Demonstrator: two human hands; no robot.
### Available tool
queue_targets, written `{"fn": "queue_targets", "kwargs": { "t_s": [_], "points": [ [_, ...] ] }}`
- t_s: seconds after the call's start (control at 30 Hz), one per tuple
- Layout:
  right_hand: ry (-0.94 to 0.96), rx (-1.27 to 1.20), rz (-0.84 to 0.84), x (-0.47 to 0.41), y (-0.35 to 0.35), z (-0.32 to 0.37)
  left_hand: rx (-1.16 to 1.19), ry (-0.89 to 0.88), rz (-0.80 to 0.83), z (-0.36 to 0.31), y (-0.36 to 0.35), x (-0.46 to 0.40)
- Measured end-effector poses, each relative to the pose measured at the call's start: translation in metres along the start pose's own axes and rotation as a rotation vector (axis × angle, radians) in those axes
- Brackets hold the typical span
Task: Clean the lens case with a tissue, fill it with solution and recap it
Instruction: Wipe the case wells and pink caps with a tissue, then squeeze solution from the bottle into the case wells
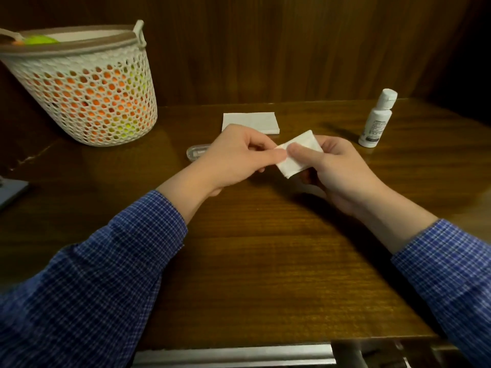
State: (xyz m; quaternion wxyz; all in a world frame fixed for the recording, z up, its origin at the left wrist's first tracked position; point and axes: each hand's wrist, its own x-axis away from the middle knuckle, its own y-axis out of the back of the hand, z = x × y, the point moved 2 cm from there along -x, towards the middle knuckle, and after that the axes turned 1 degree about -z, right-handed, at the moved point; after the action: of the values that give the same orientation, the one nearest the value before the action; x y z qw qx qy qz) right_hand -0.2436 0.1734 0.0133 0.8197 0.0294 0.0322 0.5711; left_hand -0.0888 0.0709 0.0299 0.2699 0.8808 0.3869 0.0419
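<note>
A folded white tissue [299, 155] is held above the middle of the wooden table [265, 248]. My right hand [334, 173] cradles it from below with the thumb pressed on top. My left hand [236, 158] pinches its left edge between thumb and fingers. A clear lens case [195, 152] lies on the table just behind my left hand, partly hidden by it. A white solution bottle [376, 119] with a closed flip cap stands upright at the right rear. A flat stack of white tissues [251, 122] lies behind my hands.
A white mesh basket [87, 88] holding orange and green things stands at the rear left. A dark wooden wall rises behind the table. A grey object [10, 189] sits at the left edge, and a metal rail [233, 354] runs under the table's front edge.
</note>
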Motion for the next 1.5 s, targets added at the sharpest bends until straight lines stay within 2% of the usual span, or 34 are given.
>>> {"fn": "queue_targets", "kwargs": {
  "t_s": [0.1, 0.2, 0.3, 0.6, 0.8, 0.9, 0.97, 1.03, 1.07, 1.17, 1.23, 1.3, 1.4, 1.5],
  "points": [
    [-0.004, -0.015, -0.023, 0.001, 0.002, 0.003, 0.078, 0.072, -0.003, 0.002, 0.006, -0.003],
    [-0.075, -0.039, -0.093, 0.0, 0.006, 0.003, 0.182, 0.219, -0.14, 0.001, 0.03, -0.019],
    [-0.115, -0.016, -0.079, -0.002, 0.004, 0.001, 0.18, 0.352, -0.27, 0.004, 0.054, -0.049],
    [-0.118, 0.054, -0.01, -0.006, 0.003, -0.006, -0.265, 0.413, -0.3, 0.039, 0.067, -0.133],
    [-0.143, 0.057, -0.001, -0.009, 0.004, -0.008, -0.609, 0.359, -0.28, 0.057, 0.064, -0.139],
    [-0.129, 0.027, -0.011, -0.008, 0.005, -0.007, -0.756, 0.322, -0.345, 0.052, 0.064, -0.13],
    [-0.113, 0.003, -0.037, -0.007, 0.005, -0.005, -0.757, 0.27, -0.418, 0.044, 0.061, -0.122],
    [-0.065, -0.039, -0.134, -0.009, 0.012, 0.0, -0.646, 0.189, -0.436, 0.032, 0.054, -0.114],
    [-0.022, -0.077, -0.235, -0.011, 0.02, 0.003, -0.58, 0.153, -0.418, 0.026, 0.049, -0.111],
    [0.145, -0.12, -0.707, -0.016, 0.058, 0.013, -0.392, 0.081, -0.307, 0.006, 0.029, -0.103],
    [0.187, -0.01, -0.935, -0.019, 0.084, 0.014, -0.336, 0.041, -0.205, -0.009, 0.012, -0.101],
    [0.124, 0.137, -0.977, -0.027, 0.105, 0.006, -0.322, -0.003, -0.112, -0.024, -0.006, -0.101],
    [0.008, 0.258, -0.86, -0.043, 0.118, -0.01, -0.288, -0.03, -0.038, -0.041, -0.025, -0.099],
    [0.026, 0.328, -0.781, -0.059, 0.122, -0.019, -0.247, -0.045, -0.046, -0.049, -0.03, -0.096]
  ]
}}
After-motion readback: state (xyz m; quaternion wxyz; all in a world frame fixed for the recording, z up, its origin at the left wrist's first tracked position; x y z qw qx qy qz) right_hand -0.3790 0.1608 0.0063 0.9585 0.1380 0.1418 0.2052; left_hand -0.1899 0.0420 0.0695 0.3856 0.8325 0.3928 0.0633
